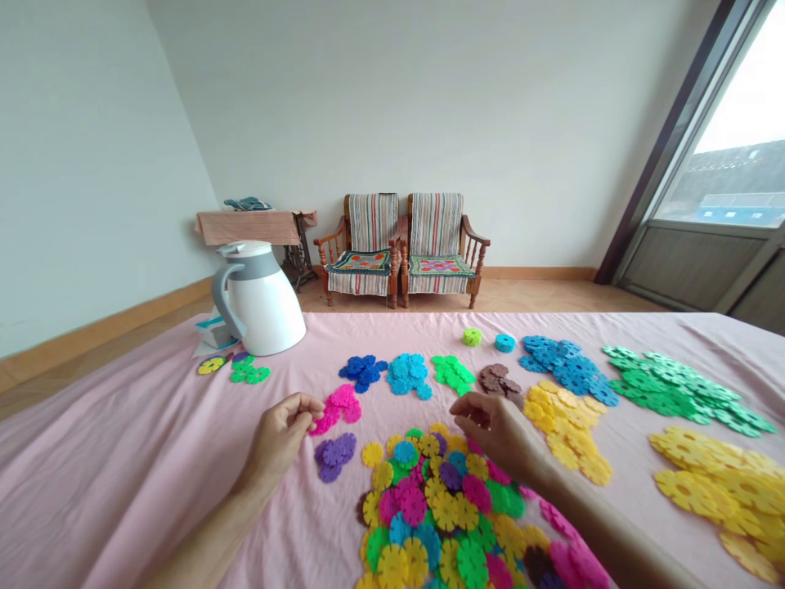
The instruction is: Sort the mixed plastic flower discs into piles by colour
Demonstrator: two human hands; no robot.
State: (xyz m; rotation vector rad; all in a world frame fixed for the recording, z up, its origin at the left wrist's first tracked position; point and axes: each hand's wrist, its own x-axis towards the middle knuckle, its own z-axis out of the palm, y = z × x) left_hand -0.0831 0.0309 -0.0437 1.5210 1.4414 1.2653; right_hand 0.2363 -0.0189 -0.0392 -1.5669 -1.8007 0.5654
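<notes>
My left hand (283, 438) is closed in a pinch on a pink snowflake disc at the edge of the small pink pile (341, 406). My right hand (498, 429) hovers over the far edge of the big mixed-colour heap (441, 515), fingers curled together; whether anything is in them is hidden. A small purple pile (334, 454) lies between my hands. Beyond are sorted piles: dark blue (363, 370), light blue (408, 375), green (452, 373) and brown (498, 379).
A white jug (257, 297) stands at the back left on the pink tablecloth (123, 458), beside a small box (212, 330) and a few loose discs (245, 370). Larger blue (567, 368), green (680, 391) and yellow (724, 483) piles spread to the right. Two wooden chairs (401, 249) stand by the wall.
</notes>
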